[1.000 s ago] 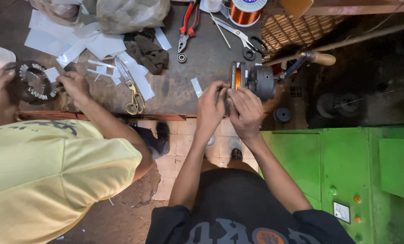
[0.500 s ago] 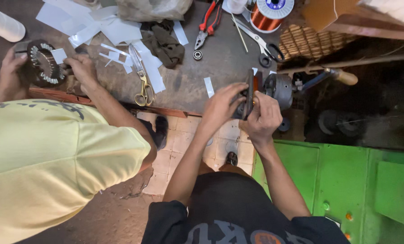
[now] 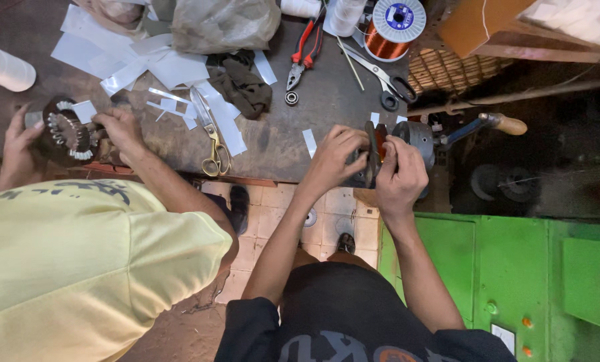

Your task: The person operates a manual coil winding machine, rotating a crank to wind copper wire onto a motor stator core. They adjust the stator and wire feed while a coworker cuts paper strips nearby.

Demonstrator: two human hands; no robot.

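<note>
Winding form point(image 3: 372, 153), thin and dark with a flash of orange, standing on edge at the table's point(image 3: 280, 144) near rim, mounted on the grey hand-crank winder point(image 3: 417, 139). Left hand point(image 3: 337, 155) at nine o'clock of it, fingers point(image 3: 353, 137) curled and pinching its edge. Right hand point(image 3: 400, 175) at five o'clock, fingers closed narrow against the other face; what sits between the tips too small to tell. Crank with wooden handle point(image 3: 508, 123) out at three o'clock, untouched.

Best handled, by the look of it, with both pinches kept low and even so the form stays square on its shaft, wrists steady, no twisting against the winder.

Counting outward: one spool of copper wire point(image 3: 388, 27) at twelve o'clock. Two pairs of scissors, one dark-handled point(image 3: 387, 79) just above the winder, one brass-handled point(image 3: 212, 137) at nine o'clock. One pair of red-handled pliers point(image 3: 303, 57). One small bearing ring point(image 3: 291, 98) beside them. One dark rag point(image 3: 244, 87). One crumpled plastic bag point(image 3: 223, 23). Many white paper strips point(image 3: 152, 64), too scattered to count. One white roll point(image 3: 5, 66) far at ten o'clock.

Beside, a co-worker in a yellow shirt point(image 3: 78, 268), two hands around one stator point(image 3: 65, 134). Green cabinet point(image 3: 514, 281) down at four o'clock.
</note>
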